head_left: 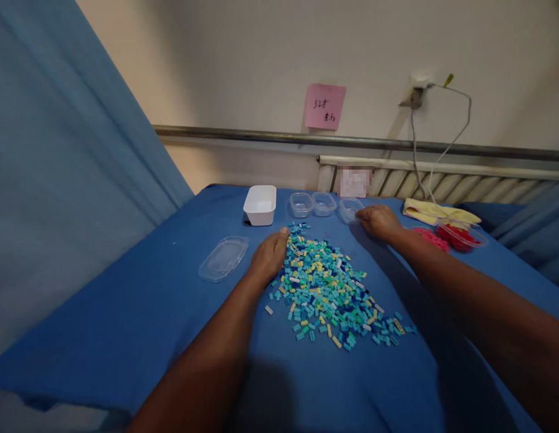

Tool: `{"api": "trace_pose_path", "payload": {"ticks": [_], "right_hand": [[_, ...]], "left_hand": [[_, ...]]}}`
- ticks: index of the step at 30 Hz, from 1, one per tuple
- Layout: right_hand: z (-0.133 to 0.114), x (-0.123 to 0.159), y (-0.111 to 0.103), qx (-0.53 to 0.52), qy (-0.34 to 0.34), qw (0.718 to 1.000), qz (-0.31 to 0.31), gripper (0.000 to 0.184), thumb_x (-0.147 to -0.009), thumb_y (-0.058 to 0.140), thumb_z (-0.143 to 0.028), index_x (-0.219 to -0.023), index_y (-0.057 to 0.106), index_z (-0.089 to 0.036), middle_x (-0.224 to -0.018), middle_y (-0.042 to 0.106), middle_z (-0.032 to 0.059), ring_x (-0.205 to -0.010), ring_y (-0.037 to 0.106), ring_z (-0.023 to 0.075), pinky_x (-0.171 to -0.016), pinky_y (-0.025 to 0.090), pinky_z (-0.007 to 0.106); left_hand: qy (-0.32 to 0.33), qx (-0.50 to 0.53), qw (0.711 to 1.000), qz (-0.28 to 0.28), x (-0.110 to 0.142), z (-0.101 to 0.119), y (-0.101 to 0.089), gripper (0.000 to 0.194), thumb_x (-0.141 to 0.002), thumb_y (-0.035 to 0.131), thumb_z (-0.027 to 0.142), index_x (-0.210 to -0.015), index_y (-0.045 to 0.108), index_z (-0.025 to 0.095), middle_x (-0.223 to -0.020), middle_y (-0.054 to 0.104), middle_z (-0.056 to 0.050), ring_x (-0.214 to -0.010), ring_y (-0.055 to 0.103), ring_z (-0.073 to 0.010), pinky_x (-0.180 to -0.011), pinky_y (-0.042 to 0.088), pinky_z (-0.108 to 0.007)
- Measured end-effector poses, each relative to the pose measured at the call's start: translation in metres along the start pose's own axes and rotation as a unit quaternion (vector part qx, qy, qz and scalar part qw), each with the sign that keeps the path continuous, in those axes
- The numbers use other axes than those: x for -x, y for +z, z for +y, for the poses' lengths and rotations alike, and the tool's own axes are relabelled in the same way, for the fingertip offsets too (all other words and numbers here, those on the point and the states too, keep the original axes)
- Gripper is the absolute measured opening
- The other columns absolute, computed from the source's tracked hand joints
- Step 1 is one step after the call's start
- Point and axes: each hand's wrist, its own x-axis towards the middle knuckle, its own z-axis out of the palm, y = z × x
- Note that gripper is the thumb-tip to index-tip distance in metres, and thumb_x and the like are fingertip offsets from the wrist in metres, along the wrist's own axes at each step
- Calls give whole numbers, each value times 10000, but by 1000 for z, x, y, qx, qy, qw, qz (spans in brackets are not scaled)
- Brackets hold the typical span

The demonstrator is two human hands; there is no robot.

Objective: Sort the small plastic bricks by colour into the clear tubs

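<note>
"Count?"

"One white tub [260, 205], three clear tubs [324, 205] in a row. Right hand [378, 221] has its grip clamped on the rightmost tub [350, 211]."

"Left hand [269, 255]?"

"Beside the worktop's [126, 325] bricks [327, 285]; grip unclear."

Dim, soft light, dark arm shadows, slight blur and wide-angle stretching at edges.

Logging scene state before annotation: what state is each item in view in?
White tub: open, upright.
Two clear tubs: open, side by side.
Right clear tub: open, at right hand's fingers.
Clear lid: off, lying on blue cloth.
Small blocks: loose, spread in a pile.
Yellow towel: folded.
Plug: in socket.
Left hand: at pile's edge, grip unclear.
Right hand: grip unclear.
</note>
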Motion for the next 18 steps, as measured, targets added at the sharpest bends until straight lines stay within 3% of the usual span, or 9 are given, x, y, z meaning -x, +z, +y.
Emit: {"api": "trace_pose_path", "payload": {"ticks": [6, 12, 16, 18], "right_hand": [[6, 65, -17, 2, -55, 998, 2, 411, -1034, 511, -270, -1281, 822, -167, -1252, 820, 187, -1252, 704, 348, -1198, 403, 526], [21, 146, -23, -7, -86, 994, 64, 384, -1038, 515, -258, -1274, 815, -226, -1237, 829, 138, -1332, 679, 357, -1269, 361, 607], [12, 173, -28, -105, -76, 985, 116, 425, -1022, 533, -266, -1366, 779, -227, -1419, 768, 150, -1399, 645, 383, -1233, 435, 640], [3, 182, -38, -169, -80, 975, 117, 418, -1046, 532, -310, -1389, 764, -254, -1421, 766, 139, -1362, 674, 366, -1180, 504, 609]], "left_hand": [[6, 3, 1000, 0, 0, 0, -1, 760, -1129, 268, 697, -1293, 790, 170, -1390, 769, -136, -1367, 678, -322, -1248, 456, -461], [60, -72, 995, -15, 1, 9, -4, 688, -1137, 284, 635, -1234, 786, 175, -1369, 773, -138, -1320, 694, -315, -1215, 493, -479], [147, -145, 978, -30, 18, 39, 2, 652, -1128, 389, 604, -1500, 681, 154, -1622, 613, -146, -1559, 520, -307, -1346, 345, -512], [180, -181, 961, -106, 35, 64, 8, 688, -1134, 389, 632, -1621, 583, 185, -1739, 475, -125, -1656, 385, -304, -1390, 256, -540]]}}
